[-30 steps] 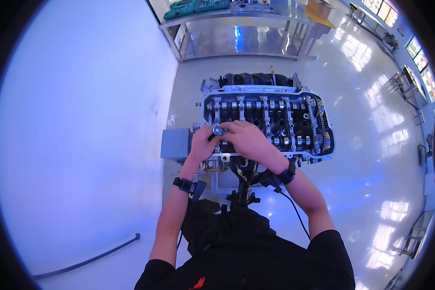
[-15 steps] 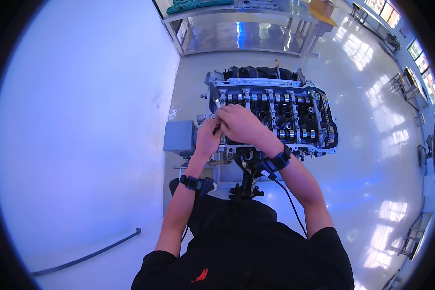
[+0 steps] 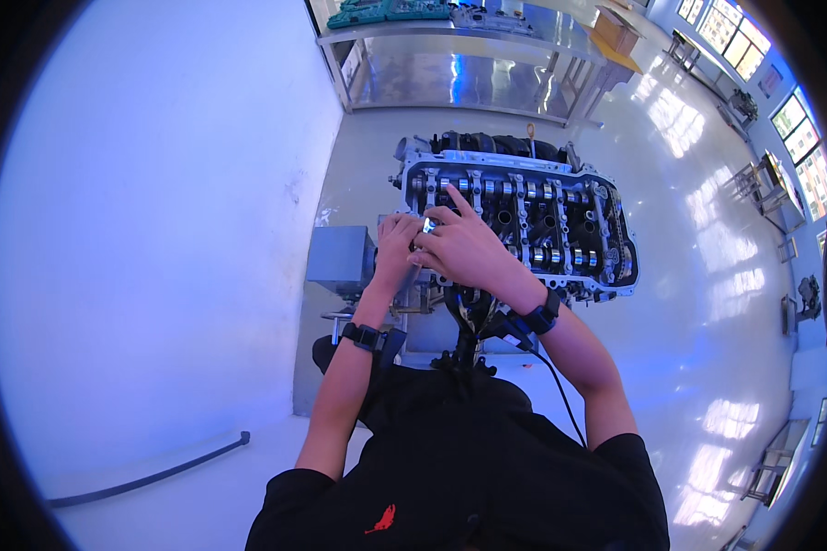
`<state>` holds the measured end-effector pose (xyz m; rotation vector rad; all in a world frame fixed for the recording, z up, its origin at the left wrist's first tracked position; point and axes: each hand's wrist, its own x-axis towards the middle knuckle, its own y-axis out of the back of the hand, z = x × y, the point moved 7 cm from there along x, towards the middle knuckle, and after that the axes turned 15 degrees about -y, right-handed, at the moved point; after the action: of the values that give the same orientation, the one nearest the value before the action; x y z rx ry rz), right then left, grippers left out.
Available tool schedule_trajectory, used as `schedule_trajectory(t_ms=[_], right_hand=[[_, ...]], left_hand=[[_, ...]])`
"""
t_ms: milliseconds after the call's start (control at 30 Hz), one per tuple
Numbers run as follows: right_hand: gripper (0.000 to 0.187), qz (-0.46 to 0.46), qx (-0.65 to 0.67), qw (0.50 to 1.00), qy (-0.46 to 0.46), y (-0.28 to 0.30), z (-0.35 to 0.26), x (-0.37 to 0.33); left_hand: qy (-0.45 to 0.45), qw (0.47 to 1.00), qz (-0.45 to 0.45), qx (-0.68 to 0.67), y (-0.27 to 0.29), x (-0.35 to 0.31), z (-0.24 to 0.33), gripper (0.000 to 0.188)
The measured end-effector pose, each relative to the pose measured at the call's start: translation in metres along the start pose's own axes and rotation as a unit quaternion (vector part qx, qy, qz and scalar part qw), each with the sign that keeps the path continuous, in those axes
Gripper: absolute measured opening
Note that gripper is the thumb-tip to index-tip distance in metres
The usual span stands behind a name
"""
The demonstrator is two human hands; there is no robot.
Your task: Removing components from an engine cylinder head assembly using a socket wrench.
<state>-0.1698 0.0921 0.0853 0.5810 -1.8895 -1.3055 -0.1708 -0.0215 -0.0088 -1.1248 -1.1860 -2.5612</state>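
An engine with its valve cover off shows its camshafts, bearing caps and timing chain. Over its near left corner, my two hands meet. My right hand has its index finger stretched forward, while thumb and other fingers close around a small shiny metal piece. I cannot tell whether this is part of a tool. Beside it, my left hand is closed with bent fingers against the same spot; what lies inside it is hidden.
The engine sits on a black stand close to my legs. A grey box is left of it, by a white wall. Beyond stands a metal bench with a green tool case. A black cable hangs from my right wrist.
The dark and silver tool that stuck up from my hands is no longer visible. My right hand has opened its index finger forward, and the shiny piece now shows. The view has shifted slightly.
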Motion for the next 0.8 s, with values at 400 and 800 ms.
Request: schedule_trajectory(t_ms=[400,800], right_hand=[[0.01,0.044,-0.083,0.995,-0.039,-0.001,0.049,0.013],[0.025,-0.021,0.161,0.985,-0.062,-0.016,0.018,0.032]], left_hand=[[0.004,0.999,0.03,0.025,0.001,0.005,0.004,0.027],[-0.007,0.998,0.016,0.06,-0.005,-0.005,-0.002,0.033]])
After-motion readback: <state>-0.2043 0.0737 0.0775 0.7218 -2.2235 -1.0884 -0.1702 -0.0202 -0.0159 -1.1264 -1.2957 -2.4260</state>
